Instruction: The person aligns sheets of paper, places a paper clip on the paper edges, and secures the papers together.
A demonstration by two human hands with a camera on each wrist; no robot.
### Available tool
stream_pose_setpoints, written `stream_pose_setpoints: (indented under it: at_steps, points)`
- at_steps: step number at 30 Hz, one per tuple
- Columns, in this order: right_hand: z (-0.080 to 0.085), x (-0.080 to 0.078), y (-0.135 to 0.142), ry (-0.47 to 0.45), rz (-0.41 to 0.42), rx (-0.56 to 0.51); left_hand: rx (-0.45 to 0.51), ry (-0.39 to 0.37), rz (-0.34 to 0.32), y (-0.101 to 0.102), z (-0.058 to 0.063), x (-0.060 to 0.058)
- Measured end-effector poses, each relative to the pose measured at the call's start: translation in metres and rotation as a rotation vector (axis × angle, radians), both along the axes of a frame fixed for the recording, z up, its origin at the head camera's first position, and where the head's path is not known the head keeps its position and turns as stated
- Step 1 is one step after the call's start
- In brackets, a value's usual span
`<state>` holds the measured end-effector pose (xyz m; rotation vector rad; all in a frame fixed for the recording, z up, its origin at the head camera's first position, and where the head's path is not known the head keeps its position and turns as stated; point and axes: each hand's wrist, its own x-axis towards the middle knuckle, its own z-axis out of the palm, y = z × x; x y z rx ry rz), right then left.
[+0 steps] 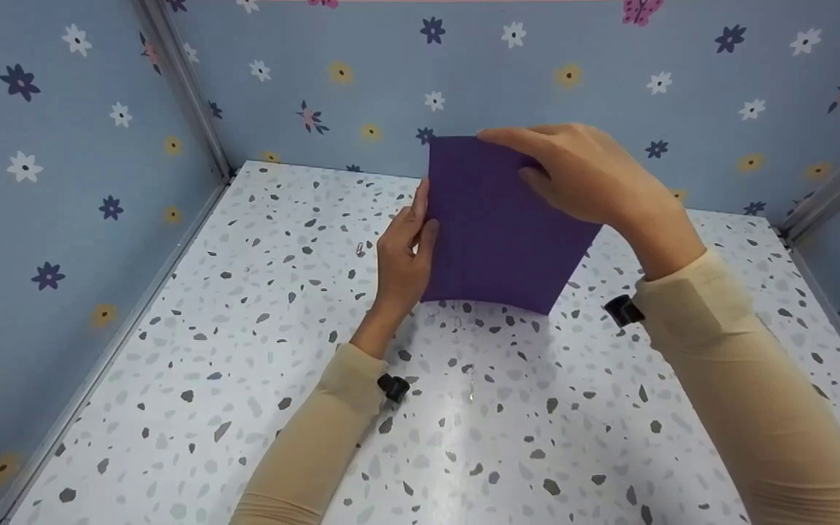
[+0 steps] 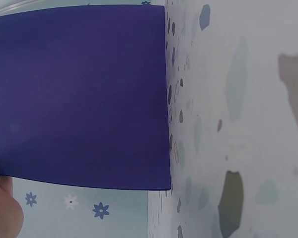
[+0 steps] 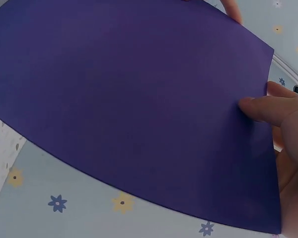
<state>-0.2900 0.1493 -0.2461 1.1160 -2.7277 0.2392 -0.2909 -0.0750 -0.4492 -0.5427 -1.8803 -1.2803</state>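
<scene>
A purple sheet [image 1: 500, 233], perhaps paper or thin card, stands raised off the table, slightly bowed. My left hand [image 1: 403, 255] pinches its left edge, thumb on the near face and fingers at the side and behind. At the upper right edge, my right hand [image 1: 584, 171] grips the sheet. The right wrist view shows that thumb [image 3: 260, 108] on one face and fingers passing behind the edge. In the left wrist view the sheet [image 2: 84, 99] fills much of the frame, its lower edge near the tabletop; part of a hand [image 2: 5, 208] shows at lower left.
A small paper clip [image 1: 359, 249] lies on the speckled white table [image 1: 259, 408], left of the sheet. A few faint clip-like outlines [image 1: 456, 321] lie below the sheet. Flowered blue panels [image 1: 383, 73] enclose the back and sides.
</scene>
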Motion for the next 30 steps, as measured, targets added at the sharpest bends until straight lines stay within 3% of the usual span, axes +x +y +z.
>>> stream_pose_setpoints:
  at_steps: [30]
  points:
    - [-0.002,0.000,-0.024,-0.014,0.030,0.021,-0.046,0.001,0.006,-0.002,0.001,0.002]
